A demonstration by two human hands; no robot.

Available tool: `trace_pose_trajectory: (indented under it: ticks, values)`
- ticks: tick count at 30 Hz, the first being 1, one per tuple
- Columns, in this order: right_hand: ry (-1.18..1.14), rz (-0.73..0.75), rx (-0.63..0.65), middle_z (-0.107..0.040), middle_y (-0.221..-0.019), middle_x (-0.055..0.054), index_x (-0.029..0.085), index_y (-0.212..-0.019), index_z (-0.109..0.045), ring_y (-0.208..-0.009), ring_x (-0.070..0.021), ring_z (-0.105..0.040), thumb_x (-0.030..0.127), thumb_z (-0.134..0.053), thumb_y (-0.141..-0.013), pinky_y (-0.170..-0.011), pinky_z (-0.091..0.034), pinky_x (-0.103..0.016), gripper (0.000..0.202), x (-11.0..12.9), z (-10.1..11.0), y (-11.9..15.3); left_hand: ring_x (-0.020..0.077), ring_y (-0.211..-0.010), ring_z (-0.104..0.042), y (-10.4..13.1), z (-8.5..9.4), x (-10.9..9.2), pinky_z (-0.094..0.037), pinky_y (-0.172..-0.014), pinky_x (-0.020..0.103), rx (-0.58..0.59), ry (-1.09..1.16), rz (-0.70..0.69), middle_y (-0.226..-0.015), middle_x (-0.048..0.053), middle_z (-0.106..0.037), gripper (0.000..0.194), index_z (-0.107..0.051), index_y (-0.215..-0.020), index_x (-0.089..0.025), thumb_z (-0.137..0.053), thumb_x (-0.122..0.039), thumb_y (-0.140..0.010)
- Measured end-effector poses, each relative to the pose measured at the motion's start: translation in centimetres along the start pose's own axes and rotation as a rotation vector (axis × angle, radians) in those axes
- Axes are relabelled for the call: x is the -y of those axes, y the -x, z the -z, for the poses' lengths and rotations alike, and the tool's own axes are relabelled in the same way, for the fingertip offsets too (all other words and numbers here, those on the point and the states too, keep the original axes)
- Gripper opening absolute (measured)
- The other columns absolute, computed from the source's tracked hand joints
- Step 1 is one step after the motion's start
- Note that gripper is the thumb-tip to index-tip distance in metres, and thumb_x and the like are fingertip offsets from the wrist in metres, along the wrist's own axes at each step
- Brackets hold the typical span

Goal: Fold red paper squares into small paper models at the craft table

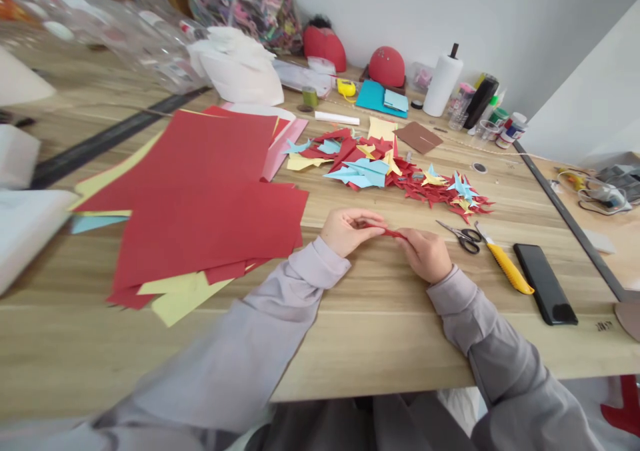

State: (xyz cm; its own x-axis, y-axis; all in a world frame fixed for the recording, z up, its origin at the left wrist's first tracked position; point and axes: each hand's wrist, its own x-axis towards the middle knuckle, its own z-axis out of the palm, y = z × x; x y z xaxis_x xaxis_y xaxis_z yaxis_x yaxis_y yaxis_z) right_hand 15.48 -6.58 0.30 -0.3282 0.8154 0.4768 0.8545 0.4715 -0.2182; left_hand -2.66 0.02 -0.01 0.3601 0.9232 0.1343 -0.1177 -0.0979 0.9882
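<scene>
Between my two hands is a small folded strip of red paper (392,232), held a little in front of me over the table. My left hand (351,229) pinches its left end, and my right hand (426,254) grips the right end between thumb and fingers. Parts of the strip are covered by my fingers. Just beyond my hands lies a heap of folded paper pieces (361,172) in red, light blue and yellow. A stack of red paper sheets (200,201), with yellow and blue sheets peeking out, spreads to the left of my left hand.
Right of my right hand lie scissors (467,239), a yellow utility knife (509,268) and a black phone (546,284). Along the back are a tape measure (346,88), a blue folder (375,99), a white roll (444,84) and several bottles. A white bag (240,68) stands at back left.
</scene>
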Motion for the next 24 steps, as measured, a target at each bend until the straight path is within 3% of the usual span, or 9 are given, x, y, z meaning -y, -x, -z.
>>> trace_pose_trajectory:
  ticks: [6,14,20,24]
  values:
    - [0.087,0.121,0.0,-0.07,-0.071,-0.006,0.017,-0.093,-0.066,-0.061,-0.0138,-0.062,0.024,-0.038,-0.096,-0.059,-0.041,-0.023,0.029,0.09,-0.05,-0.09,0.0237,-0.08,-0.071,0.5,-0.25,0.36,-0.056,-0.083,0.037,0.06,-0.191,-0.036,-0.08,0.009,-0.075,0.029,-0.073,-0.082,-0.013,-0.078,-0.028,-0.059]
    - [0.035,0.176,-0.055,-0.068,-0.064,-0.004,0.016,-0.09,-0.068,-0.055,-0.0132,-0.058,0.019,-0.04,-0.092,-0.054,-0.037,-0.024,0.028,-0.03,-0.12,0.1,0.0184,-0.071,-0.07,0.51,-0.22,0.09,-0.057,-0.074,0.03,0.121,-0.256,-0.137,-0.073,0.006,-0.074,0.013,-0.072,-0.077,-0.015,-0.072,-0.018,-0.064]
    - [0.049,0.174,-0.085,-0.072,-0.071,-0.005,0.017,-0.092,-0.07,-0.055,-0.0128,-0.059,0.025,-0.042,-0.094,-0.054,-0.037,-0.024,0.029,0.12,-0.09,0.06,0.0169,-0.073,-0.069,0.82,-0.35,-0.52,-0.057,-0.074,0.028,0.164,-0.293,-0.212,-0.08,0.006,-0.073,0.02,-0.073,-0.084,-0.015,-0.071,-0.018,-0.065]
    - [0.107,0.119,-0.069,-0.069,-0.062,-0.003,0.019,-0.091,-0.071,-0.051,-0.0125,-0.058,0.03,-0.044,-0.094,-0.053,-0.036,-0.024,0.03,0.1,-0.46,0.2,0.0189,-0.075,-0.07,0.95,-0.61,-0.05,-0.058,-0.075,0.03,0.145,-0.266,-0.158,-0.082,0.007,-0.074,0.027,-0.073,-0.088,-0.015,-0.074,-0.024,-0.063]
